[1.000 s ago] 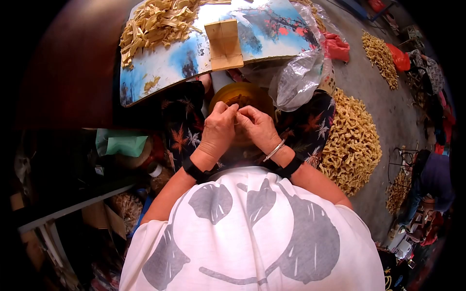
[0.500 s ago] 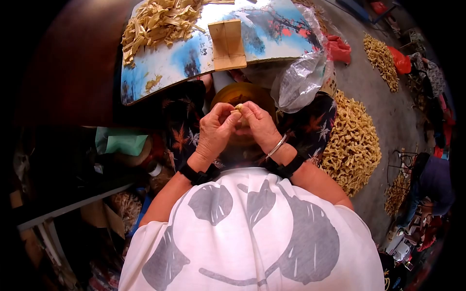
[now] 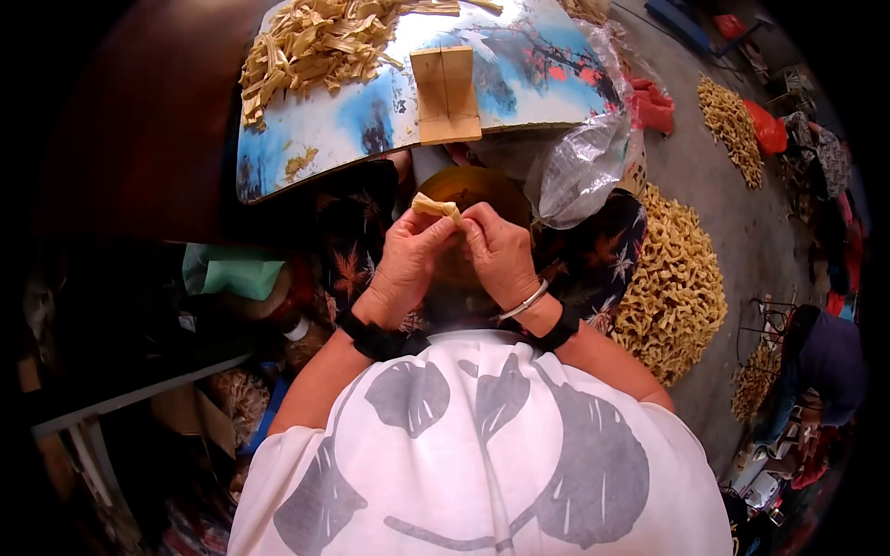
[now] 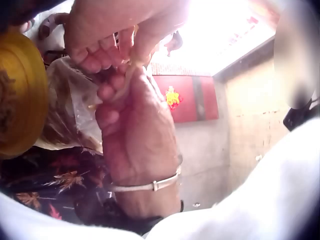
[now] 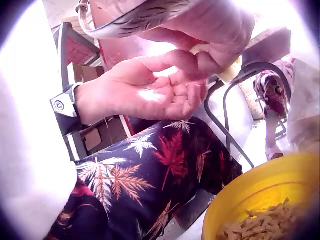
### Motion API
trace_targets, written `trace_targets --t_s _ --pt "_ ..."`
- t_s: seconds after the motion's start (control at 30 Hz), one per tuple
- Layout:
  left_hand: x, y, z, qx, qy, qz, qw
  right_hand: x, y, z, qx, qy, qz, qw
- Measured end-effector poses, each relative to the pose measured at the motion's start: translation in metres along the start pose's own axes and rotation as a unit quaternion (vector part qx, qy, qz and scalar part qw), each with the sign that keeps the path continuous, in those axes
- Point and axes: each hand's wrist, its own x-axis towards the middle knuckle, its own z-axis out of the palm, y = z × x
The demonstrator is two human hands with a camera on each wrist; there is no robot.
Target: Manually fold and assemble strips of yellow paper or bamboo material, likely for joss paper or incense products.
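Note:
A pale yellow, flat dried strip spans my two hands over the lap in the head view. My left hand pinches it between thumb and fingers, its folded end standing out past the fingertips. At the strip's right end, the thumb and forefinger of my right hand pinch it. The right wrist view shows part of the strip beyond the fingers. Below the hands sits a yellow basin, holding small pale pieces.
A painted board ahead carries a heap of similar strips and an angled wooden piece. A clear plastic bag hangs at its right corner. Twisted yellow pieces lie piled on the floor at right.
The hands were close together with the strip mostly hidden; now they have parted slightly, and more of the strip shows above the left fingers. The head view has shifted a little.

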Motion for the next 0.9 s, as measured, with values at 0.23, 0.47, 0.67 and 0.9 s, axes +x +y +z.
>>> trace_targets --t_s 0.23,0.47,0.67,0.9 --pt "0.001 0.016 0.0 0.079 -0.039 -0.045 0.995 0.029 -0.011 -0.016 0.039 -0.042 0.006 0.998" --pt "-0.008 0.015 0.001 0.23 -0.008 -0.085 0.969 0.036 0.004 -0.017 -0.005 -0.062 0.002 0.998" --pt "-0.008 0.025 0.011 0.239 -0.019 -0.03 0.97 0.044 0.022 -0.01 0.166 -0.115 0.087 0.976" --pt "0.032 0.067 0.007 0.442 -0.061 0.125 0.886 0.091 -0.008 -0.039 0.276 -0.148 0.163 0.936"
